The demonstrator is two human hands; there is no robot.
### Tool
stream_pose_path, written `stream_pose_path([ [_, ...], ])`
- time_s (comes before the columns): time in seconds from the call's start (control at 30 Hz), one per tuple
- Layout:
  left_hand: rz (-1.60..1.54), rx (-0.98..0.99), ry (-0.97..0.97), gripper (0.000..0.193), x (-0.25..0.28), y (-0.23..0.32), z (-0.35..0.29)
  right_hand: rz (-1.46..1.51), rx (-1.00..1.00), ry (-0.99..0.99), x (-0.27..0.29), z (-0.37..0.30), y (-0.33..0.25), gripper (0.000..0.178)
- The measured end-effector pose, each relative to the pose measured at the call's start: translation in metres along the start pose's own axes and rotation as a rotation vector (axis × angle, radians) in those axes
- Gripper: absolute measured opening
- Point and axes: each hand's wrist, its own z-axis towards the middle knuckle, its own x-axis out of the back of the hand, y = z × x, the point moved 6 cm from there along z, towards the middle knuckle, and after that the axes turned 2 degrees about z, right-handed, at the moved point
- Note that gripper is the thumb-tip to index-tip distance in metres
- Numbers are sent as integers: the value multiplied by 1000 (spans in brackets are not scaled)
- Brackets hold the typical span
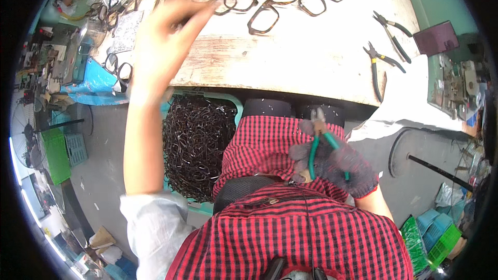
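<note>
My bare left hand (165,39) is blurred over the left part of the tabletop. Its thumb and fingertips come together beside a dark tortoiseshell eyeglass frame (241,10); whether they grip it is smeared by motion. More eyeglass frames without lenses lie around it, one tortoiseshell pair (263,32) nearest me and another pair (326,10) to its right. In a dark grey knitted glove, my right hand (340,163) is closed around green-handled cutting pliers (314,150) above my lap. The pliers' metal jaws point up toward the table edge.
Two more pliers, one black-handled (392,36) and one yellow-and-black (381,65), lie on the table's right side (311,67). Below the table's left edge stands a pale green crate (239,105) heaped with dark eyeglass frames (197,145). Blue plastic (96,80) hangs at left.
</note>
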Motion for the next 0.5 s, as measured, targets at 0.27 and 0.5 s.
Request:
stream_pose_path([
  [0.27, 702, -16, 57, 14, -51, -20, 67, -237, 43, 207, 8, -15, -14, 79],
  [0.5, 149, -249, -87, 23, -60, 54, -147, -1690, 432, 330, -19, -9, -88, 67],
])
